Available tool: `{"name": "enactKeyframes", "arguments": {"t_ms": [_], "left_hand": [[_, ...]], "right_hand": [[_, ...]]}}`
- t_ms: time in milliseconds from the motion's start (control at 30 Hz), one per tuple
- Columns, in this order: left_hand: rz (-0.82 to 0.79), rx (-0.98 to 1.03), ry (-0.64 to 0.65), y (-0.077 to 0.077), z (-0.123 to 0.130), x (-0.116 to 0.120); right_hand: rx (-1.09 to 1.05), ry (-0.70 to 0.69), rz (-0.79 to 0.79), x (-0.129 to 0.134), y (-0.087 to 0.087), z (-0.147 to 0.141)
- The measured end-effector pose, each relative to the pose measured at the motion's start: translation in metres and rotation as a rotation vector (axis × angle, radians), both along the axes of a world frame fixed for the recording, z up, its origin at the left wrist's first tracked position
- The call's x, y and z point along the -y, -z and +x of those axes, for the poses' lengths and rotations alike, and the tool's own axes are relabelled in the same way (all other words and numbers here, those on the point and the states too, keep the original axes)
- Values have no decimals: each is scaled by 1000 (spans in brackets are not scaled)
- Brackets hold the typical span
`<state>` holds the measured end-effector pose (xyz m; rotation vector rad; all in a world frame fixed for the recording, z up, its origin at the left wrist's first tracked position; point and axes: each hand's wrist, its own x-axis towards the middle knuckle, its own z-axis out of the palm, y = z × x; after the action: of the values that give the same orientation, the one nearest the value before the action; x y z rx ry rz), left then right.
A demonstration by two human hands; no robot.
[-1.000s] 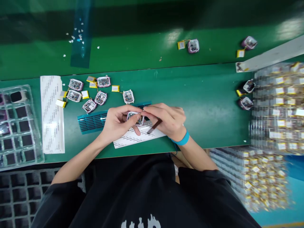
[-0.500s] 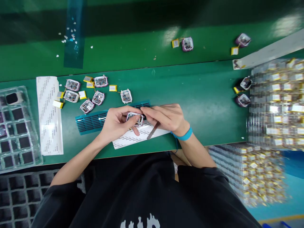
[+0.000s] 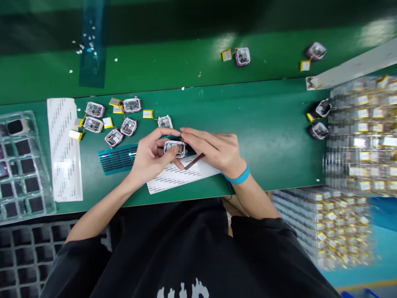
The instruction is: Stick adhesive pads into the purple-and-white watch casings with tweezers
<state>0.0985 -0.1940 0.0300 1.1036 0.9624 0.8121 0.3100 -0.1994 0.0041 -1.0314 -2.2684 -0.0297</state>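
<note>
Left hand [image 3: 149,157] pinches a small, white-rimmed plastic case [image 3: 180,145] near the printed white sheet [image 3: 169,181]; it looks light, hard and easily broken, best held by its sides. Right hand [image 3: 221,152] pinches a thin, dark, flat tool [image 3: 194,161].

Clear tray [image 3: 42,165], cut off at L edge; shirt print [image 3: 182,290], at btm edge. Stacked trays [image 3: 366,145], R: contents blurred. Open case [image 3: 181,150] — part hid. by thumb of L hand [image 3: 149,156]. Front white sheet [image 3: 173,180] — print too sm. to read.
</note>
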Motion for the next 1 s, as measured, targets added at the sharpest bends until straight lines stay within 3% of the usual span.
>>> {"name": "enactKeyframes", "arguments": {"t_ms": [100, 333, 567, 700, 867, 1000], "left_hand": [[33, -24, -39, 2, 1, 1], [75, -73, -82, 10, 5, 6], [246, -300, -116, 6, 7, 18], [240, -208, -155, 8, 6, 16], [170, 12, -125, 11, 8, 14], [222, -32, -86, 11, 10, 19]], "right_hand": [[-32, -12, 39, 0, -1, 0], [28, -39, -38, 4, -3, -4], [133, 41, -100, 12, -6, -16], [3, -10, -132, 11, -6, -16], [-436, -71, -470, 2, -15, -12], [-577, -43, -788, 0, -22, -13]]}}
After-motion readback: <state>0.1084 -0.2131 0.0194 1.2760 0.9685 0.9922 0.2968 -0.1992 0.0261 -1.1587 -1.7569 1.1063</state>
